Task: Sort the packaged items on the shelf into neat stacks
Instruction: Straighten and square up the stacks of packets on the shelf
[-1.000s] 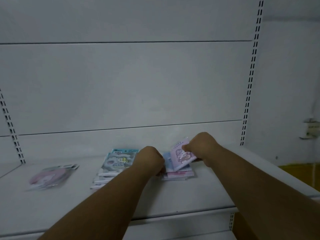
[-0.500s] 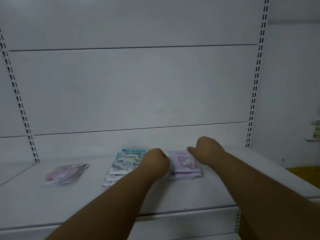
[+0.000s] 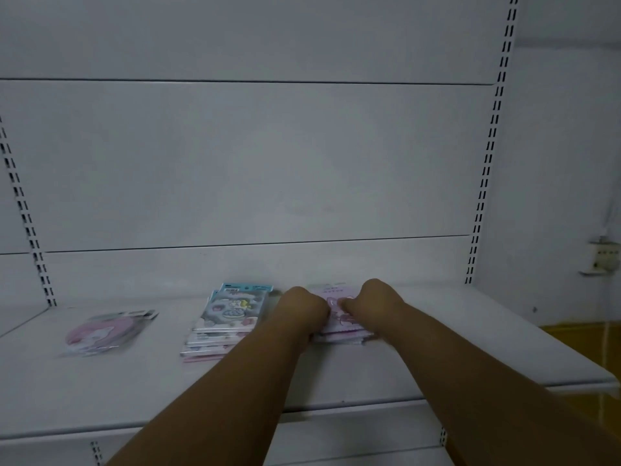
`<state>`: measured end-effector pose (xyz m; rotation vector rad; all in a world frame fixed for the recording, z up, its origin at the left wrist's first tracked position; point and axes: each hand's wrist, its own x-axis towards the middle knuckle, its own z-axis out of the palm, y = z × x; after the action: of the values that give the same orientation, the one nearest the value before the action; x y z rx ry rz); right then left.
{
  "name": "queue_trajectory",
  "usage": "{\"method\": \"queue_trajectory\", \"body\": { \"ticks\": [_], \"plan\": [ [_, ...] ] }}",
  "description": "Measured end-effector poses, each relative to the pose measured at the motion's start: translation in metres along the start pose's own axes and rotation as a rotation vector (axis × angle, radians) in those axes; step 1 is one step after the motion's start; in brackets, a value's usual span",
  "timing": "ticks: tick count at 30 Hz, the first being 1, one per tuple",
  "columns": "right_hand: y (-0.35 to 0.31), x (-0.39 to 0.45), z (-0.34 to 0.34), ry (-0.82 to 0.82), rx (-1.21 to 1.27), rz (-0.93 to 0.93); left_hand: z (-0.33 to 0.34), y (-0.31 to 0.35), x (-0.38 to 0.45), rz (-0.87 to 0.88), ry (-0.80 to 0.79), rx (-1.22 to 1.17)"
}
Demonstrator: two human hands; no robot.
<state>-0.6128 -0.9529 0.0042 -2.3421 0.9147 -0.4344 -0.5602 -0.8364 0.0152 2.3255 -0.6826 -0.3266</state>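
White shelf (image 3: 470,344), white back panel behind it, slotted uprights either side.

Far left of both hands, well apart: a flat clear packet (image 3: 107,331) with a pink round print, lying alone on the shelf, blurred.

Just left of the left hand (image 3: 300,306): a blue stack (image 3: 225,322) of cartoon-printed packets, several deep, its edges stepped and uneven, a pink edge showing at the bottom. The left forearm crosses the stack's near right corner and hides it.

Left hand: fingers curled under, knuckles toward the camera, set on the left edge of the pink stack (image 3: 336,322). Whether the fingertips pinch a packet cannot be told.

Pink stack lies flat between and beneath both hands; only its top print and near edge show.

Right hand (image 3: 371,302): fingers curled down onto the top packet, tips pressed to its face, nearly touching the left hand.

Far right, beyond the upright: a wall bracket (image 3: 601,260) and yellow floor (image 3: 578,334).
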Motion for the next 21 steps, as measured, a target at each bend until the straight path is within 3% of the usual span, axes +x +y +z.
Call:
{"method": "queue_trajectory", "body": {
  "ticks": [3, 6, 14, 21],
  "plan": [
    [0.008, 0.004, 0.002, 0.067, 0.117, -0.014, 0.006, -0.005, 0.02, -0.128, 0.049, -0.447],
    [0.013, 0.005, 0.001, 0.107, 0.155, 0.027, 0.007, -0.003, 0.02, -0.136, 0.026, -0.496],
    [0.017, 0.005, -0.003, 0.141, -0.125, 0.081, 0.01, 0.01, 0.025, -0.062, -0.092, -0.375],
    [0.028, 0.009, -0.007, 0.123, 0.438, 0.123, 0.01, 0.021, 0.026, -0.118, -0.177, -0.577]
  ]
}}
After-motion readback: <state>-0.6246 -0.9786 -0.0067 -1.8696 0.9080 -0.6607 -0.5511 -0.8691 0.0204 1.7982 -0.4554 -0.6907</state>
